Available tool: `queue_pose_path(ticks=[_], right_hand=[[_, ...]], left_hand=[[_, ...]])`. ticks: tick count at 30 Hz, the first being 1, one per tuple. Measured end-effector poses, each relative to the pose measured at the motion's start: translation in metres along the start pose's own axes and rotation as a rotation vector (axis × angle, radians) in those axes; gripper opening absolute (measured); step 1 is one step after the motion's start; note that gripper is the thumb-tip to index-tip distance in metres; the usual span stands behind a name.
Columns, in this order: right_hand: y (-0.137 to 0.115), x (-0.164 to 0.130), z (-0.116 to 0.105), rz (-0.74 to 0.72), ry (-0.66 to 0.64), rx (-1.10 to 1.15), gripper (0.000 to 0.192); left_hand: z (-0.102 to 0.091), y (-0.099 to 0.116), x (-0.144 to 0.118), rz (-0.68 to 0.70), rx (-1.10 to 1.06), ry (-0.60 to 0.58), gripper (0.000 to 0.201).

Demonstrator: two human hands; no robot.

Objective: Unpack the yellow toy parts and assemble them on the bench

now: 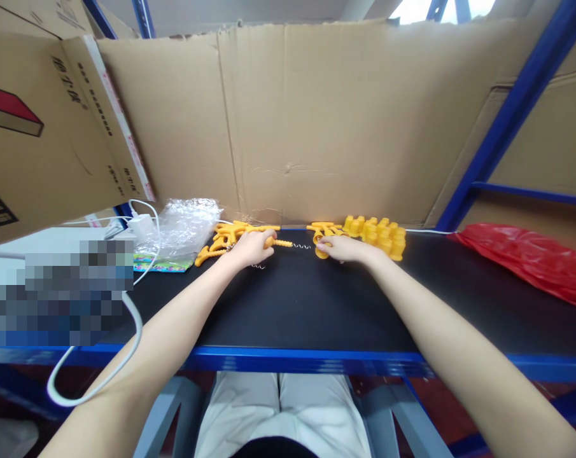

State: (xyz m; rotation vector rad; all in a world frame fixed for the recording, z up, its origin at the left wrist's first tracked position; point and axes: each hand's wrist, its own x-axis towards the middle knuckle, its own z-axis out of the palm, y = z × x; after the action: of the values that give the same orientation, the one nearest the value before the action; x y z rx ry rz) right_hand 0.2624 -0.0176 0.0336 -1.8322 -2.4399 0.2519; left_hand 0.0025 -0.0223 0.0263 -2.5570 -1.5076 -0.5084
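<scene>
My left hand is closed around a yellow plastic rod with a ridged shaft. A thin metal spiral extends from the rod's right end toward my other hand. More yellow branching plastic pieces lie in a pile beside and behind my left hand. Another metal spiral rests on the black mat just below it. My right hand pinches a yellow round, cup-like piece at its rim. Behind that hand are further yellow plastic pieces and several yellow cup-shaped pieces grouped together.
A black mat covers the blue-edged table. Clear plastic wrap, a white charger and a looping white cable are at left. A red plastic bag lies right. Cardboard walls the back.
</scene>
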Motion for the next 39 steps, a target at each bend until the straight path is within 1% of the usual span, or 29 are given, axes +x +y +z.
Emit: queue_pose_path(ticks=[2,4,7,11,12,15,18,23,28,33,39], right_hand=[[0.000,-0.002,-0.005,-0.028,-0.021,0.019,0.040],[0.001,-0.004,-0.009,-0.056,0.003,-0.004,0.035],[0.004,-0.004,-0.009,-0.028,0.018,-0.021,0.029],[0.010,0.000,-0.002,0.030,0.049,-0.024,0.048],[0.011,0.001,0.000,0.032,0.054,-0.032,0.050],[0.012,0.002,0.002,0.014,0.072,-0.056,0.045],[0.011,0.002,0.001,-0.038,0.111,-0.017,0.040],[0.006,0.002,0.001,-0.169,0.205,0.115,0.048],[0.001,0.002,0.003,-0.230,0.221,0.119,0.052],[-0.003,0.002,0.002,-0.306,0.259,0.143,0.049],[-0.018,-0.005,0.002,-0.393,0.311,0.170,0.051]], left_hand=[[-0.002,-0.003,0.000,-0.028,0.011,0.026,0.032],[-0.002,-0.005,-0.001,-0.057,0.026,0.035,0.030],[-0.002,-0.009,-0.001,-0.095,0.040,0.032,0.029],[0.000,-0.015,-0.001,-0.115,0.046,0.032,0.030],[0.001,-0.016,-0.001,-0.118,0.047,0.034,0.031],[0.002,-0.020,0.000,-0.121,0.041,0.041,0.033],[0.002,-0.021,-0.001,-0.118,0.030,0.048,0.034],[0.002,-0.020,0.000,-0.109,0.011,0.056,0.033],[0.003,-0.019,0.001,-0.110,-0.067,0.049,0.030],[0.003,-0.013,0.000,-0.080,-0.177,0.091,0.027],[0.000,-0.006,-0.001,-0.022,-0.268,0.119,0.028]])
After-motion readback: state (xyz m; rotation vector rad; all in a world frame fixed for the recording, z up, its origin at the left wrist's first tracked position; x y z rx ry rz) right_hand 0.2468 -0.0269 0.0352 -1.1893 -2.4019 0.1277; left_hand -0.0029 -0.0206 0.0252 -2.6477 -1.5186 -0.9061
